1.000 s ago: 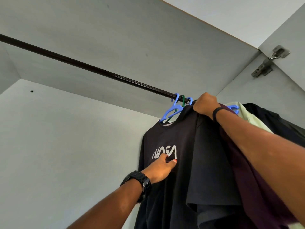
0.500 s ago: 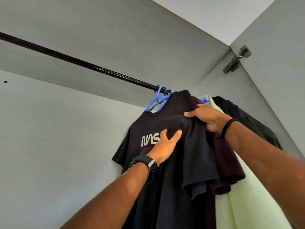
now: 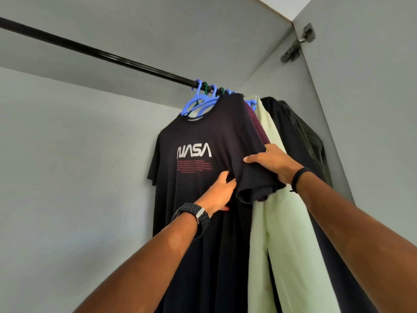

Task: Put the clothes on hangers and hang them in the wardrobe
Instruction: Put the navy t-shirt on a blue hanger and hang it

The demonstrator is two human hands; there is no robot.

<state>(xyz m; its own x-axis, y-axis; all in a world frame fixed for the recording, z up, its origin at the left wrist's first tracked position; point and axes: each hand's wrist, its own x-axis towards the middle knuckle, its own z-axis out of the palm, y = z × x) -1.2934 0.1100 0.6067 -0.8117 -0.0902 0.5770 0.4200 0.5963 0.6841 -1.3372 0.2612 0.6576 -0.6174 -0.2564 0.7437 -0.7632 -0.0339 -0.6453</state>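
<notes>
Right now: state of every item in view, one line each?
NASA T-shirt: hung on blue hanger, on rail
Left hand: grips shirt front
Right hand: holds its sleeve
Maroon shirt: hung
Pale green garment: hung
Dark garment: hung
Door hinge: door open

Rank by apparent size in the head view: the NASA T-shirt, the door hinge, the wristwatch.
1. NASA T-shirt, by far the largest.
2. Wristwatch and door hinge look alike; the watch is nearer the camera, so unranked.
</notes>
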